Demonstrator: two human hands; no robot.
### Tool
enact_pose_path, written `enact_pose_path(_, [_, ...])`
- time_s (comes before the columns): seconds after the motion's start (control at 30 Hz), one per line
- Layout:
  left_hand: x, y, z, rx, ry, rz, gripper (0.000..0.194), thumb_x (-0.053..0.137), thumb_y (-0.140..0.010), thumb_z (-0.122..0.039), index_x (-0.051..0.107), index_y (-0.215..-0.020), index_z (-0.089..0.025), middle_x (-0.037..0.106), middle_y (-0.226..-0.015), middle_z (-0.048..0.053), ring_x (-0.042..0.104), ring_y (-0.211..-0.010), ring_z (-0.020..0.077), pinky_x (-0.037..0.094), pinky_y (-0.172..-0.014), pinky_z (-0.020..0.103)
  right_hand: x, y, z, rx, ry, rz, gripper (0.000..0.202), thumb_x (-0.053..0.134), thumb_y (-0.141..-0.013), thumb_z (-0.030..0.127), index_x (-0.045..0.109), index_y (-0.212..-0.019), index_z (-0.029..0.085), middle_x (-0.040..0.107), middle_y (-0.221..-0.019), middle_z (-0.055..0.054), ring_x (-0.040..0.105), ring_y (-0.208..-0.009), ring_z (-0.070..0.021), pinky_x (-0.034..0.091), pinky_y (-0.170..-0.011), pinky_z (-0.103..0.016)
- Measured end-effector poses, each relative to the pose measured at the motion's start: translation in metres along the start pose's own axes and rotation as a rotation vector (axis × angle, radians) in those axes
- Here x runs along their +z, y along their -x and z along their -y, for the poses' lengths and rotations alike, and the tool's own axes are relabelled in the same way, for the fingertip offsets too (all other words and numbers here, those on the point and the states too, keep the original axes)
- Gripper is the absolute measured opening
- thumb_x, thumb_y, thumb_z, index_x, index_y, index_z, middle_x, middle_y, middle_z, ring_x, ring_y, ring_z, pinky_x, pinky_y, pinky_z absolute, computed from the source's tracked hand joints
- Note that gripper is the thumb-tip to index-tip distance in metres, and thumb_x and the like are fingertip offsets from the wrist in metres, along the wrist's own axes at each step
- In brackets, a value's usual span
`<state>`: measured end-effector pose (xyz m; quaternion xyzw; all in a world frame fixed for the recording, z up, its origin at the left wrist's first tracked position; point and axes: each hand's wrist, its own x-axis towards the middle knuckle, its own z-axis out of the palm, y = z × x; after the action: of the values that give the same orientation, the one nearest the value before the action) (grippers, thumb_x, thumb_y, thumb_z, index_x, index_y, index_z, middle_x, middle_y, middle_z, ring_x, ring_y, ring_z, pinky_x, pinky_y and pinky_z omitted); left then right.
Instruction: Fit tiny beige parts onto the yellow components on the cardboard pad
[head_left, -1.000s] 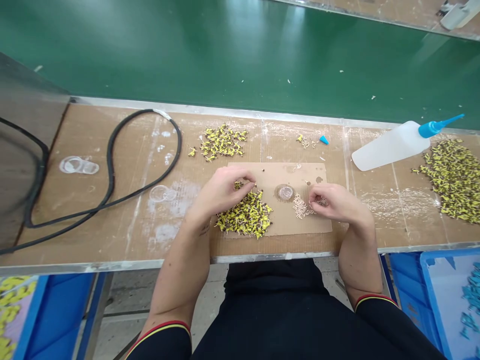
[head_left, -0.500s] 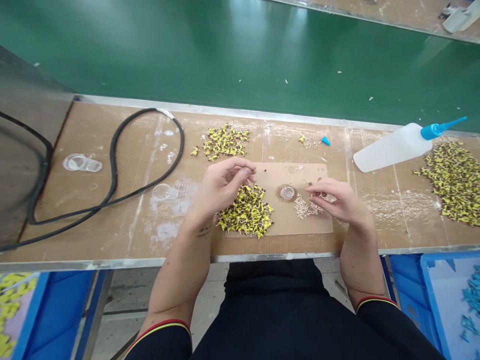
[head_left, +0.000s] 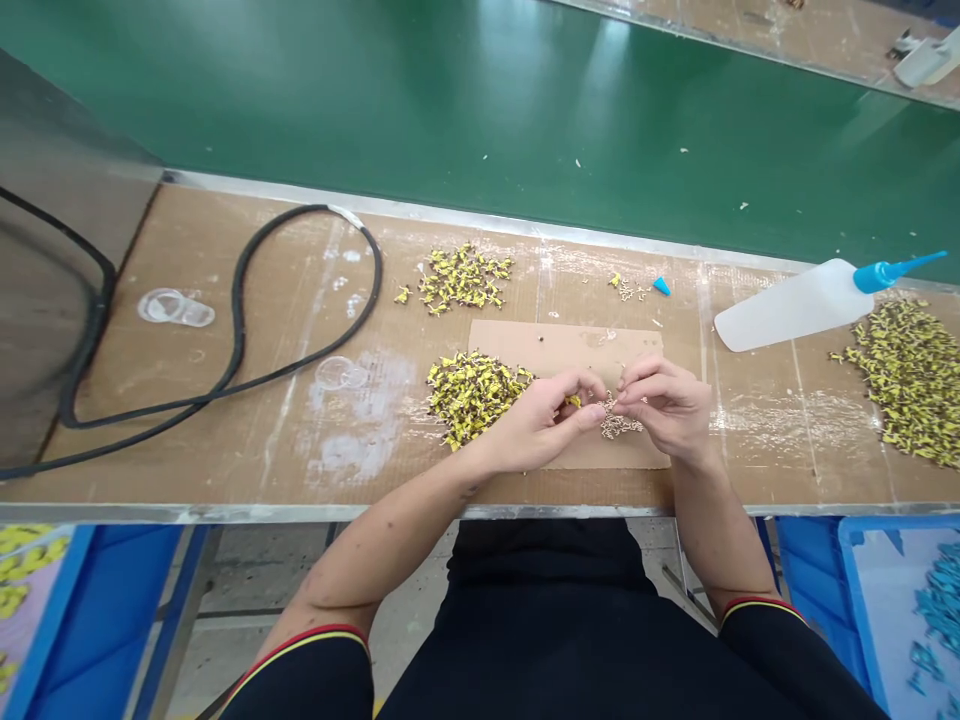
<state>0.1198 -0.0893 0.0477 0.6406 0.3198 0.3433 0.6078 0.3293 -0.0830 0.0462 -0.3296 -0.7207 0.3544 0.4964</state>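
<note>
My left hand point(head_left: 551, 418) is closed in a pinch over the cardboard sheet, with a small yellow piece point(head_left: 574, 400) showing between its fingers. Facing it, my right hand point(head_left: 666, 405) is pinched too; whatever its fingertips hold is too small to make out. The two sets of fingertips nearly meet above a pile of tiny pale bits point(head_left: 621, 425). Left of my left hand lies a heap of small yellow and dark brown pieces point(head_left: 472, 395), partly on the cardboard sheet point(head_left: 510, 338). The clear round spot of liquid on the sheet is hidden behind my left hand.
A white squeeze bottle point(head_left: 795, 305) with a blue nozzle lies at right, beside a large yellow pile point(head_left: 915, 380). Farther back are a smaller yellow pile point(head_left: 465, 278) and a blue cap point(head_left: 661, 286). A black cable point(head_left: 238, 290) loops at left. Blue crates point(head_left: 847, 600) flank me below.
My left hand has moved right from above the yellow heap to meet my right hand, and a yellow piece now shows in its fingers. My right hand stays near the pale bits, still pinched.
</note>
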Motion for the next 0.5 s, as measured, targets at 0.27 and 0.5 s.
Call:
enact_pose_path(0.27, [0.003,-0.0039,-0.0017,0.038,-0.017,-0.045,0.018,0.052,-0.096,-0.03,0.059,-0.084,-0.018,0.06,-0.074,-0.001,0.05,-0.065,0.0111,0.039,-0.063,0.024,0.0081,0.0015,-0.002,-0.05,0.082,0.009,0.005,0.079,-0.088,0.028,0.076,-0.085,0.025,0.068,-0.079,-0.001,0.064,-0.066,-0.0137,0.052,-0.057,-0.027])
enact_pose_path(0.5, [0.0019,-0.005,-0.0033,0.014,-0.012,-0.05,0.023,0.049,-0.095,-0.032,0.054,-0.079,-0.018,0.051,-0.07,-0.003,0.043,-0.064,0.0102,0.036,-0.064,0.024,0.0097,-0.0011,0.0041,-0.122,0.212,0.066,0.018,0.069,-0.09,0.011,0.076,-0.098,0.026,0.07,-0.087,-0.003,0.069,-0.076,-0.0162,0.058,-0.065,-0.029])
